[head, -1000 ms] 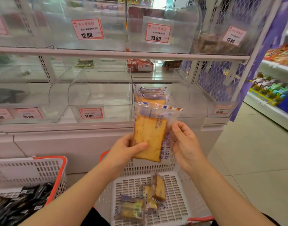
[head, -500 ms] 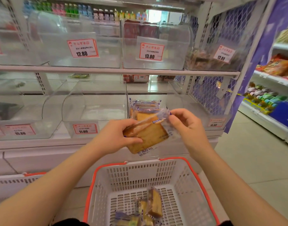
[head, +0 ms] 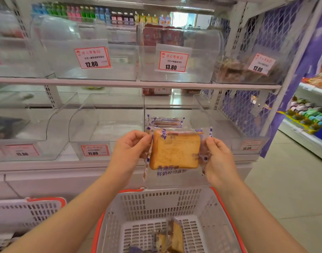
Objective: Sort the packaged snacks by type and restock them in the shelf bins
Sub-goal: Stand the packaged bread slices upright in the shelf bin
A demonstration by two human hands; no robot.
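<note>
Both arms reach forward over the basket (head: 193, 203). The left hand (head: 128, 152) and right hand (head: 218, 159) pinch opposite side edges of a bread packet (head: 174, 150), held upright above the basket, before a clear bin (head: 198, 115) holding similar packets (head: 165, 121). More packets (head: 172, 238) lie in the basket.

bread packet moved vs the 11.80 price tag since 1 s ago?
Yes. The bread packet rose from below the 11.80 price tag to level with it, and turned from upright to lying wide between both hands.
</note>
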